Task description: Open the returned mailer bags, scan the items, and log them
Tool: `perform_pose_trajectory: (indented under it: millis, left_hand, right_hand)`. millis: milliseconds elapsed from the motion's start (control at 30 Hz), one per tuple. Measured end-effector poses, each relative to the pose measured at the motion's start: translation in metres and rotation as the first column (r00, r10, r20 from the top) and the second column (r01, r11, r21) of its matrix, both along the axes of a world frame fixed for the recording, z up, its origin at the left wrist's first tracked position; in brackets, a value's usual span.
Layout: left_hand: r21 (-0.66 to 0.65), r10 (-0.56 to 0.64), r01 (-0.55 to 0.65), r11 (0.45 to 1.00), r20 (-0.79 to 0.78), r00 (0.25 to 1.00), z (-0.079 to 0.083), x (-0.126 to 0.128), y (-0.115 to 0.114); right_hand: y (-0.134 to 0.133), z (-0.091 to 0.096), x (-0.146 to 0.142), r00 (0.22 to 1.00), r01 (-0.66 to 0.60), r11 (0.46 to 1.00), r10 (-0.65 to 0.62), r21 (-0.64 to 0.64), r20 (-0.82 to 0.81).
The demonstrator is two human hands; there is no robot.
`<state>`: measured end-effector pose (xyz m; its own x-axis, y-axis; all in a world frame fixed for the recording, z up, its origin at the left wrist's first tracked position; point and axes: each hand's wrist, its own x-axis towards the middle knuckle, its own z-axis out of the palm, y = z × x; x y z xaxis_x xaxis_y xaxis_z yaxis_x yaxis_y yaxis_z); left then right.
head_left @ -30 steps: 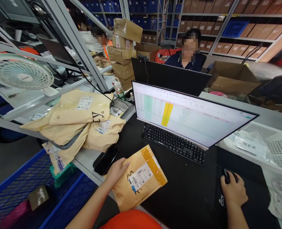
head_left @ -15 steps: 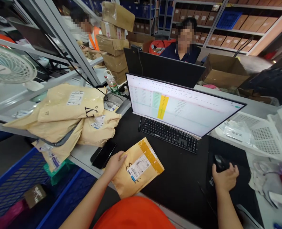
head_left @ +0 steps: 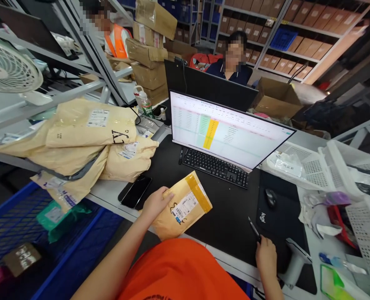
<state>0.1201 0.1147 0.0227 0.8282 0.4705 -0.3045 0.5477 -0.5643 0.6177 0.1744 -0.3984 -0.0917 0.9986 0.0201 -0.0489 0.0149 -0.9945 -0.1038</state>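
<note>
My left hand (head_left: pixel 156 205) grips the left edge of a yellow padded mailer (head_left: pixel 185 204), thumb on top. The mailer carries a white shipping label and black pen marks, and is tilted above the black desk mat. Low on the right, my right hand (head_left: pixel 266 254) has its fingers closed round the dark handle of a slim bladed tool (head_left: pixel 252 227); its pointed metal end shows, while the handle is mostly hidden. The black mouse (head_left: pixel 270 198) lies on its pad, apart from that hand. Beside the right hand stands a grey barcode scanner (head_left: pixel 294 262).
A stack of yellow mailers (head_left: pixel 91 129) covers the desk's left, by a phone (head_left: pixel 136 191). Behind are a keyboard (head_left: pixel 216 166) and a monitor (head_left: pixel 225 125). White baskets (head_left: pixel 316 166) stand right; a blue crate (head_left: pixel 88 250) sits below left. Two people are beyond the desk.
My right hand has left the mouse, moved down and toward me, and closed on the slim bladed tool. My left hand still holds the mailer. The view has shifted a little.
</note>
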Motion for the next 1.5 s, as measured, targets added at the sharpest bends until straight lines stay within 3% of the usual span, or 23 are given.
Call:
perform_pose_trajectory:
  millis: [133, 300, 467, 567, 700, 767, 833, 967, 1067, 1133, 1267, 1333, 1400, 1500]
  left_hand:
    - [0.058, -0.1, 0.099, 0.993, 0.022, 0.995, 0.016, 0.006, -0.009]
    - [0.011, -0.078, 0.077, 0.997, 0.063, 0.995, 0.026, -0.009, -0.016]
    - [0.106, -0.2, 0.214, 0.971, -0.13, 0.971, 0.035, -0.054, -0.002]
    - [0.069, -0.164, 0.183, 0.981, -0.216, 0.963, 0.039, -0.084, 0.006]
    - [-0.041, -0.01, 0.006, 0.999, -0.096, 0.995, 0.036, -0.111, 0.001]
    - [-0.098, 0.063, -0.062, 0.993, 0.012, 0.998, 0.031, -0.118, -0.007]
    - [-0.134, 0.109, -0.095, 0.986, 0.095, 0.99, 0.026, -0.122, -0.013]
    - [-0.184, 0.141, -0.107, 0.977, 0.185, 0.973, 0.022, -0.127, -0.02]
    - [-0.197, 0.102, -0.056, 0.979, 0.233, 0.967, 0.026, -0.131, -0.021]
    - [-0.19, 0.03, 0.022, 0.981, 0.265, 0.964, 0.028, -0.135, -0.022]
    - [-0.213, -0.071, 0.134, 0.968, 0.279, 0.958, 0.032, -0.139, -0.027]
    - [-0.239, -0.102, 0.169, 0.956, 0.269, 0.958, 0.034, -0.137, -0.029]
    - [-0.239, -0.139, 0.197, 0.951, 0.238, 0.961, 0.038, -0.132, -0.029]
    - [-0.154, -0.196, 0.215, 0.964, 0.132, 0.972, 0.048, -0.121, -0.025]
  right_hand:
    - [0.025, 0.032, 0.017, 0.995, 0.062, 0.99, -0.051, 0.123, -0.09]
    - [0.077, 0.051, 0.02, 0.992, 0.065, 0.963, -0.035, 0.26, -0.118]
    - [0.152, 0.101, 0.018, 0.978, -0.093, 0.906, 0.161, 0.413, -0.133]
    - [0.199, 0.139, 0.013, 0.941, -0.302, 0.851, 0.338, 0.43, -0.008]
    - [0.251, 0.171, 0.001, 0.767, -0.622, 0.718, 0.639, 0.313, 0.058]
    - [0.27, 0.178, -0.006, 0.655, -0.749, 0.641, 0.755, 0.168, 0.038]
    - [0.281, 0.181, -0.011, 0.523, -0.852, 0.524, 0.85, -0.001, 0.06]
    - [0.289, 0.18, -0.018, 0.214, -0.94, 0.254, 0.959, -0.227, 0.188]
    - [0.284, 0.182, -0.01, 0.103, -0.933, 0.168, 0.972, -0.318, 0.212]
    - [0.273, 0.186, 0.011, 0.127, -0.913, 0.197, 0.969, -0.358, 0.21]
    - [0.224, 0.187, 0.077, 0.321, -0.804, 0.419, 0.903, -0.423, 0.284]
    - [0.196, 0.175, 0.099, 0.369, -0.779, 0.49, 0.863, -0.392, 0.346]
    - [0.172, 0.154, 0.104, 0.451, -0.764, 0.585, 0.786, -0.272, 0.422]
    - [0.151, 0.119, 0.082, 0.719, -0.604, 0.795, 0.518, 0.048, 0.463]
